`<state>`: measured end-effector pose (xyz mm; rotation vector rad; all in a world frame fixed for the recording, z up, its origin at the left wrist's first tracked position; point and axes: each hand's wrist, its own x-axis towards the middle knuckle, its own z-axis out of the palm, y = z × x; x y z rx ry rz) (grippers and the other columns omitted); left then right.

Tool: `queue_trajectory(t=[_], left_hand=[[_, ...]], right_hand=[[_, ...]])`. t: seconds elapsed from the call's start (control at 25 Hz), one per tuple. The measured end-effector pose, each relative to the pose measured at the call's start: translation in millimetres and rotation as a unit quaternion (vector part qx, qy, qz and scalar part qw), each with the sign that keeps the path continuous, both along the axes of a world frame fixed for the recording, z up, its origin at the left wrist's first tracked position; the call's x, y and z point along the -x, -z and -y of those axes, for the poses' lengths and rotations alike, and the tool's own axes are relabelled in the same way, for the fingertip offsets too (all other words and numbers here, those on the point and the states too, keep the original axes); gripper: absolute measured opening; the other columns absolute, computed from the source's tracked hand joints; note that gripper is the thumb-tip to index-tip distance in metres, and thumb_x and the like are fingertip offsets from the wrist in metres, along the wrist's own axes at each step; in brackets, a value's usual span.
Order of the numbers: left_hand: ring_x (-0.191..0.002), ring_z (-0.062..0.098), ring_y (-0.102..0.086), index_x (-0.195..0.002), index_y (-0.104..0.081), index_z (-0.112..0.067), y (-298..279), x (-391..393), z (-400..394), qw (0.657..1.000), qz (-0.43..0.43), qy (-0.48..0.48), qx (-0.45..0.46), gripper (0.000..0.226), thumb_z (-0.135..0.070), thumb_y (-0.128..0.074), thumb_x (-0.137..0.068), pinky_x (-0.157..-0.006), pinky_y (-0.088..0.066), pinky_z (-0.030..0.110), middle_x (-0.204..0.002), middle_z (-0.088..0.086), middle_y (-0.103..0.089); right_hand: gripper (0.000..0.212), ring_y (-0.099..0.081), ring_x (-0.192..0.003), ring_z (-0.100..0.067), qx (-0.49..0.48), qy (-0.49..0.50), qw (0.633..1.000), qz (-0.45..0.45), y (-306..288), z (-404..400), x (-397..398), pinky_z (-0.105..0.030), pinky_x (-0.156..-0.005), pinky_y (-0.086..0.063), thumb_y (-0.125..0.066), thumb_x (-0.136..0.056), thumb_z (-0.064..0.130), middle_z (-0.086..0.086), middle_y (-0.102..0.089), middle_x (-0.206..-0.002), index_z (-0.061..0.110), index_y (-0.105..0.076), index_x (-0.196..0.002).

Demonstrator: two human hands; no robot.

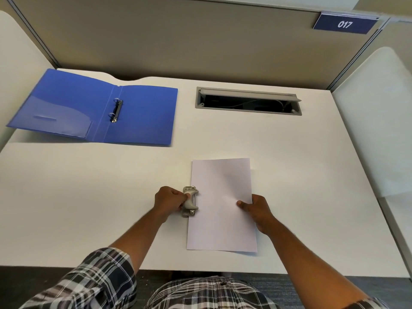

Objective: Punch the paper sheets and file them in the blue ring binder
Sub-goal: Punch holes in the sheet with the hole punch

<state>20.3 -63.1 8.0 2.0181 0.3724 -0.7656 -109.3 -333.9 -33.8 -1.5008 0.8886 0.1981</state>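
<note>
The binder [138, 114] lies open and flat at the far left of the desk [301, 175], both blue covers spread, with nothing on its two metal rings [116, 109]. A clear pocket [60, 117] covers the lower part of its left cover; whether anything sits in it cannot be told. To the right of the binder, at the far side of the desk, a grey cable tray [247, 101] is sunk into the top with its lid tipped up, and dark cables show inside.

Near the middle of the desk lie the sheets [220, 175], white and rectangular, long side running near to far. Their left edge is tucked into the punch [190, 201], a small grey metal tool with a pale lever. The left hand [169, 200] is curled around the punch, thumb on the lever. The right hand [256, 209] pinches the right edge of the sheets, thumb on top.

The desk top is smooth and off-white. Padded partitions stand at the far side and both sides, and a dark blue tag [344, 23] reading 017 sits at the far right. Plaid sleeves [95, 282] show at the near edge.
</note>
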Motion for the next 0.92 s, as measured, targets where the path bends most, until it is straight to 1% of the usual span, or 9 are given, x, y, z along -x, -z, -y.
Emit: queue_trajectory(t=[0.12, 0.24, 0.28, 0.4, 0.52, 0.6, 0.68, 0.92], left_hand=[[-0.079, 0.030, -0.075, -0.071, -0.074, -0.005, -0.9, 2.0, 2.0, 1.000, 0.008, 0.002, -0.004, 0.022, -0.026, -0.082, -0.072, -0.079, -0.062, 0.043, -0.077, 0.012, -0.076], [-0.068, 0.025, -0.071, -0.076, -0.073, -0.007, -1.8, 2.3, 0.5, 1.000, 0.017, 0.010, 0.002, 0.020, -0.025, -0.082, -0.075, -0.077, -0.062, 0.043, -0.078, 0.010, -0.075], [-0.068, 0.023, -0.070, -0.078, -0.072, -0.008, -1.7, 2.5, -0.3, 1.000, 0.026, 0.012, 0.003, 0.019, -0.024, -0.082, -0.075, -0.076, -0.062, 0.043, -0.079, 0.010, -0.075], [-0.071, 0.023, -0.068, -0.081, -0.069, -0.004, -1.2, 0.8, -2.3, 0.999, 0.047, 0.016, 0.002, 0.019, -0.018, -0.082, -0.076, -0.074, -0.063, 0.044, -0.083, 0.012, -0.073], [-0.072, 0.025, -0.068, -0.083, -0.068, -0.001, -1.5, -3.7, -5.8, 0.999, 0.041, 0.014, 0.003, 0.020, -0.013, -0.082, -0.076, -0.072, -0.063, 0.046, -0.087, 0.016, -0.073], [-0.076, 0.028, -0.070, -0.085, -0.068, 0.000, -1.5, -6.6, -10.3, 0.999, 0.037, 0.012, 0.004, 0.020, -0.013, -0.082, -0.076, -0.071, -0.063, 0.045, -0.089, 0.017, -0.073], [-0.081, 0.030, -0.072, -0.086, -0.068, 0.000, -1.3, -9.4, -16.0, 0.999, 0.034, 0.003, 0.005, 0.020, -0.012, -0.081, -0.077, -0.070, -0.063, 0.043, -0.091, 0.017, -0.073], [-0.081, 0.030, -0.071, -0.088, -0.068, 0.000, -2.8, -19.0, -37.9, 0.999, 0.034, -0.019, 0.006, 0.020, -0.010, -0.081, -0.078, -0.070, -0.063, 0.043, -0.094, 0.018, -0.071]], right_hand=[[0.014, -0.076, -0.090, -0.035, 0.001, 0.002, 1.000, -0.003, 0.1, 0.6, -0.6, -0.050, -0.086, -0.062, -0.080, -0.086, 0.010, -0.013, -0.080, -0.098, 0.008, -0.077, -0.100], [0.015, -0.075, -0.087, -0.034, 0.000, 0.003, 1.000, -0.005, 0.5, 1.0, -1.6, -0.050, -0.085, -0.062, -0.080, -0.085, 0.009, -0.014, -0.080, -0.098, 0.007, -0.077, -0.099], [0.015, -0.075, -0.086, -0.033, -0.002, 0.003, 1.000, -0.007, 0.4, 1.1, -1.9, -0.050, -0.085, -0.062, -0.080, -0.085, 0.009, -0.014, -0.080, -0.098, 0.006, -0.077, -0.099], [0.014, -0.075, -0.085, -0.032, -0.003, 0.001, 1.000, -0.013, -0.6, 2.8, -2.6, -0.048, -0.085, -0.061, -0.080, -0.085, 0.008, -0.014, -0.080, -0.098, 0.006, -0.077, -0.099], [0.013, -0.074, -0.083, -0.031, -0.001, -0.001, 1.000, -0.011, -1.4, 7.2, -0.1, -0.042, -0.079, -0.062, -0.079, -0.086, 0.008, -0.014, -0.080, -0.098, 0.007, -0.077, -0.098], [0.012, -0.074, -0.081, -0.030, -0.006, 0.003, 1.000, -0.007, -1.6, 10.9, 3.3, -0.040, -0.077, -0.062, -0.079, -0.086, 0.007, -0.016, -0.079, -0.099, 0.006, -0.077, -0.098], [0.013, -0.075, -0.082, -0.030, -0.009, 0.006, 1.000, -0.004, -1.6, 14.1, 6.0, -0.042, -0.079, -0.062, -0.079, -0.086, 0.007, -0.016, -0.079, -0.100, 0.005, -0.077, -0.099], [0.016, -0.075, -0.087, -0.034, -0.016, 0.014, 1.000, -0.001, -1.4, 14.6, 5.3, -0.049, -0.086, -0.062, -0.079, -0.086, 0.005, -0.018, -0.079, -0.101, 0.003, -0.076, -0.101]])
